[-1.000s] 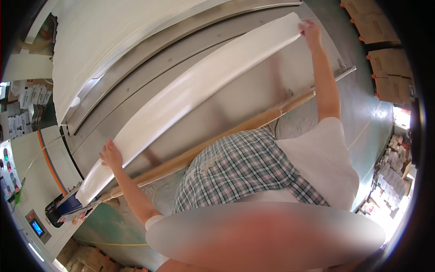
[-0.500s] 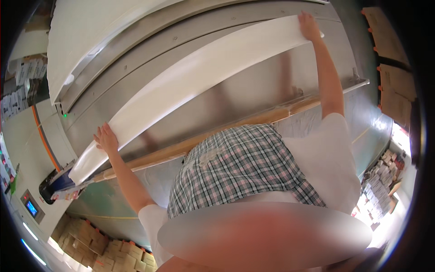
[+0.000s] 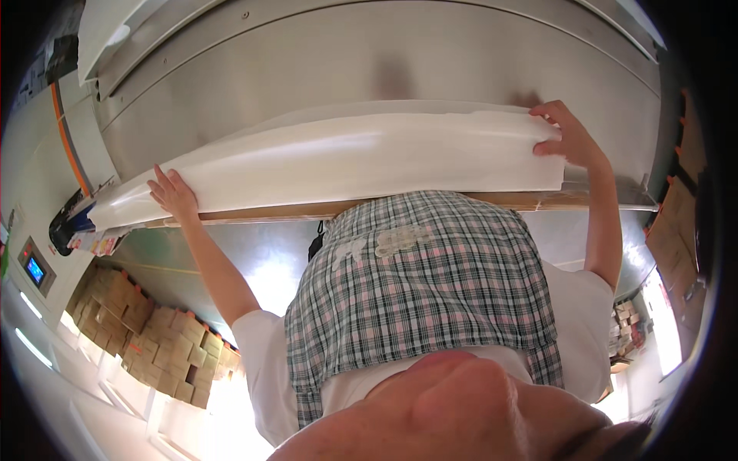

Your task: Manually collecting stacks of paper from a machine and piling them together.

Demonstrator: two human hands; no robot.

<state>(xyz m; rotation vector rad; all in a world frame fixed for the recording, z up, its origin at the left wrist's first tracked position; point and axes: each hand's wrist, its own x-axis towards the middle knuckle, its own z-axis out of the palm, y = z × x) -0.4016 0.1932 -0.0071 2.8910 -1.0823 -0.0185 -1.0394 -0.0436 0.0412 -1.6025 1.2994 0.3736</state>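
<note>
A long, glossy white sheet (image 3: 346,154), seemingly in layers at its far edge, stretches across the near side of a metal work surface (image 3: 323,69). Toward its left end, my left hand (image 3: 177,196) rests on the sheet, fingers stretched and apart. My right hand (image 3: 573,138) is at the right end. Its bent fingers are at the far corner and its thumb presses the sheet's face, so it grips the end. The undersides of both hands are hidden.
A brown strip (image 3: 307,210) runs along the front edge, close to my plaid apron (image 3: 430,292). At left stands a white machine housing with a small lit control panel (image 3: 34,265). Stacked cardboard boxes (image 3: 169,349) stand lower left, and cardboard (image 3: 676,223) is at right.
The sheet has come nearer to me and now lies along the front edge. My right hand has moved down toward me with its end; the left hand stays near the left end.
</note>
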